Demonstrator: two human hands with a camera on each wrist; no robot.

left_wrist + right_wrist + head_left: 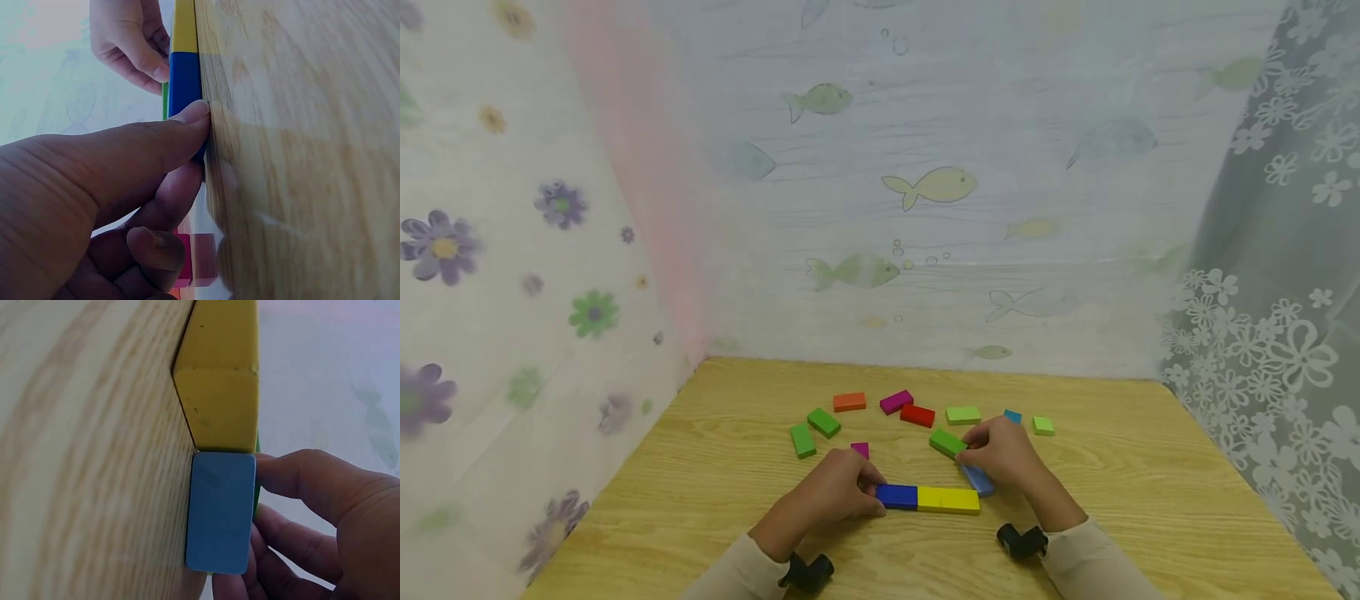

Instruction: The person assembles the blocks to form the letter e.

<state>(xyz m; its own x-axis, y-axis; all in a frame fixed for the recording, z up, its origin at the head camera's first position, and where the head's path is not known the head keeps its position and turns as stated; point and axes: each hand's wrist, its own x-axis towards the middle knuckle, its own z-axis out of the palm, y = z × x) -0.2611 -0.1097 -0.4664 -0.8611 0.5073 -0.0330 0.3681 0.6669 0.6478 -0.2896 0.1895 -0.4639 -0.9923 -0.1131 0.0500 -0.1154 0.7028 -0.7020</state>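
Observation:
My left hand (838, 487) pinches the left end of a dark blue block (897, 497) between thumb and finger. Against that block's right end lies a yellow block (949, 500), forming a straight row with it. My right hand (1003, 454) grips the far part of a light blue block (978, 481), which lies at a slant. The right wrist view has the light blue block's end face (220, 512) against a corner of the yellow one (225, 412). A green block (947, 443) lies by the right thumb and fingertips; its right end is partly covered.
Behind the row lie several loose blocks: green (824, 422), orange (850, 402), magenta (897, 402), red (917, 415) and light green (963, 415). Another magenta block (860, 450) is partly behind the left hand. Patterned curtains (940, 317) border the wooden table (715, 475).

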